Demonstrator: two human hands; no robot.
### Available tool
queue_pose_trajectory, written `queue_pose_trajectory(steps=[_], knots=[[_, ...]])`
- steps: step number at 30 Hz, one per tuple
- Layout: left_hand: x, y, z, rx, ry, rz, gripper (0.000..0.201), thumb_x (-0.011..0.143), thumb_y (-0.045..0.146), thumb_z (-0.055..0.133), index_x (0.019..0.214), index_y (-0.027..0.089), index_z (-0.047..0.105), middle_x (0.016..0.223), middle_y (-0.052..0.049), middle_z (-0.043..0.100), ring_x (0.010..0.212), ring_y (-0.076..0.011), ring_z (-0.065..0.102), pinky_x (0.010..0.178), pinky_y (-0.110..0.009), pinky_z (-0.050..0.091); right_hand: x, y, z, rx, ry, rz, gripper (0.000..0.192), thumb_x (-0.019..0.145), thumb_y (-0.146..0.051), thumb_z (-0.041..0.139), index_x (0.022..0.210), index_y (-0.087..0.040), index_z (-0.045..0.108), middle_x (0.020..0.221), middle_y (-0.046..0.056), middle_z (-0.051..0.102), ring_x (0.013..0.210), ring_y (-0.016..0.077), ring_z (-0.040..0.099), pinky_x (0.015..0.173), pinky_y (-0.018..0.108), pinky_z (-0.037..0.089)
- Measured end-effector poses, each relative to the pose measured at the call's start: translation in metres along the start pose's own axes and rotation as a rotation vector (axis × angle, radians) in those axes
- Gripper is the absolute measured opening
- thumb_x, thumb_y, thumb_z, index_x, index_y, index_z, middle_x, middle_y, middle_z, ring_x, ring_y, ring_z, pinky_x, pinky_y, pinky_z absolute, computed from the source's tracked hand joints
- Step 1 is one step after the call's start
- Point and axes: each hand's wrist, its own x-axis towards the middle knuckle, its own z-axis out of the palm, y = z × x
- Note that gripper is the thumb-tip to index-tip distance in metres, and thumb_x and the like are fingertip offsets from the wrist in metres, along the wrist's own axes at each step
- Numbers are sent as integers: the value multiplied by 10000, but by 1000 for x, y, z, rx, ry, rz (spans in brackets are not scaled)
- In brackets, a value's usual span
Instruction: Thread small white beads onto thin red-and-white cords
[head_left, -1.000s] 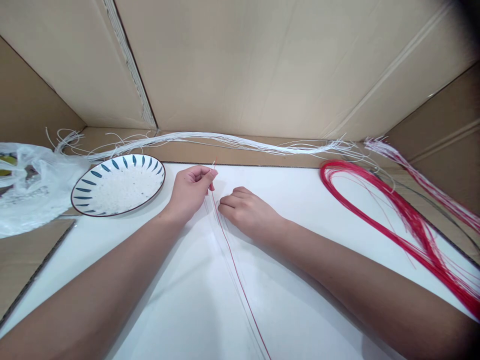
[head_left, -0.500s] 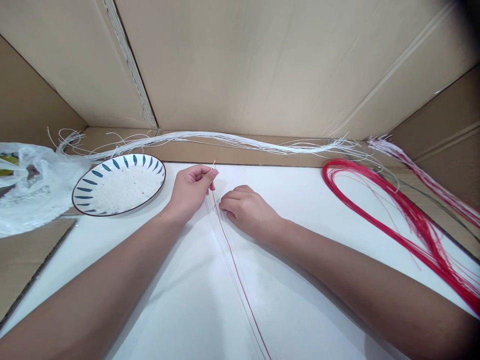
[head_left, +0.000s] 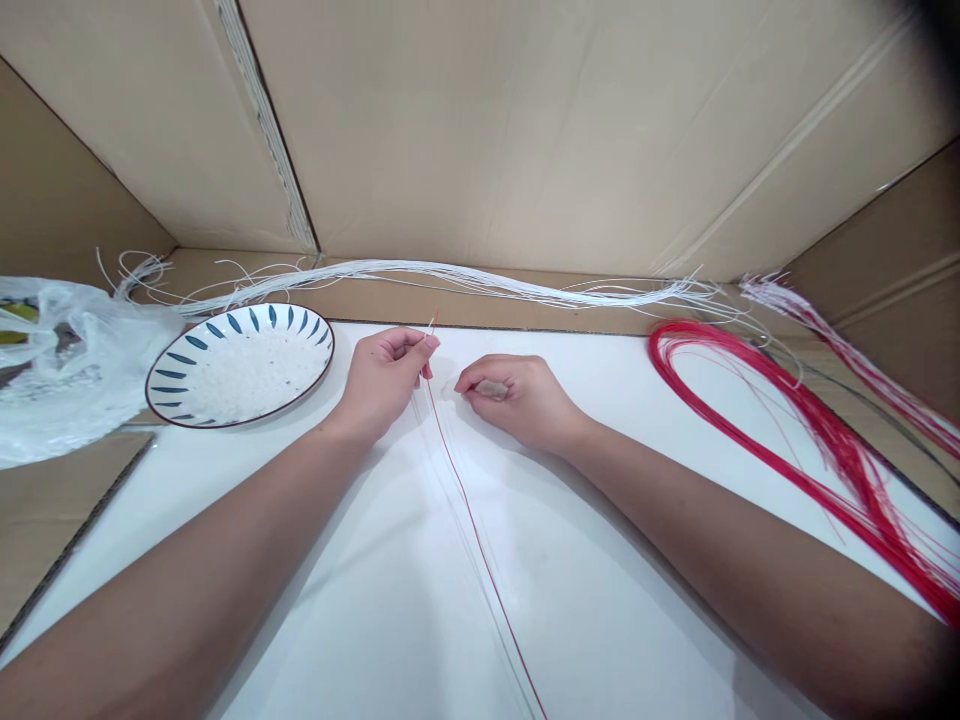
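Note:
My left hand (head_left: 386, 378) pinches a thin red wire (head_left: 469, 505) between thumb and forefinger. The wire's short upper end sticks up past the fingertips beside a small white tip, and its long part runs down the white board to the bottom edge. Faint pale strands or shadows run alongside it; which they are I cannot tell. Just to the right, my right hand (head_left: 517, 400) rests on the board, thumb and forefinger closed together. Whatever its fingertips hold, if anything, is too small to make out. Left of my left hand sits an oval plate (head_left: 196, 343) with small clear-white pieces in it.
A bundle of white wires (head_left: 450, 273) lies along the back by the cardboard wall (head_left: 480, 130). To the right are a looped red wire bundle (head_left: 720, 430) and a red-and-white bundle (head_left: 832, 335). A white plastic bag (head_left: 90, 370) stands at far left.
My right hand has shifted slightly right and turned, so its thumb and forefinger now show pinched together. My left hand keeps its hold on the red wire.

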Motion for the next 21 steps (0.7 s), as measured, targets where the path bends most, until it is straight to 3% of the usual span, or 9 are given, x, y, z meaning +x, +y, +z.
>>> queue_pose_trajectory(steps=[7,21], knots=[[0,3,1,-1,3,-9,202,806,368,759,749,178,721,563,25,608,508,-101,461,533,-264,363,-6,-1,5,-345,-125,-311,252,863,11,568,909,-135,767,905,54,798,845,207,718,845,324,547],[-2,4,1,9,4,-17,219,808,391,759,748,183,724,567,15,610,520,-113,473,549,-271,383,-7,-5,8,-659,-299,-204,217,947,-49,581,932,-146,775,936,105,736,853,236,622,899,384,458]])
